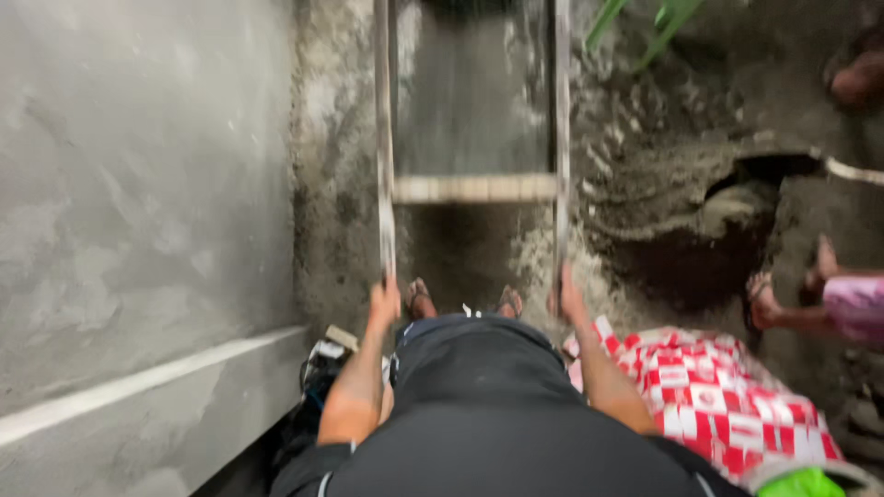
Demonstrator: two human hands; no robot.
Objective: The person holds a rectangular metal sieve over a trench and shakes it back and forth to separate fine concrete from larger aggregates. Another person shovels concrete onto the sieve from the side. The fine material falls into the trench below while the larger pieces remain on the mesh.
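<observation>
Metal rails of a ladder [474, 189] run down ahead of you, a pale rung spanning them, and your hands are both closed on them: the left hand [385, 304] wraps the left rail and the right hand [568, 299] the right rail, arms straight, which looks like bracing for balance. Your sandalled feet [463, 299] show between the rails. A grey plastered wall [138, 202] stands just left. Right of the ladder lies dug earth with a dark pit [700, 248], a red-and-white checked sack [727, 396], and another person's feet [792, 294].
</observation>
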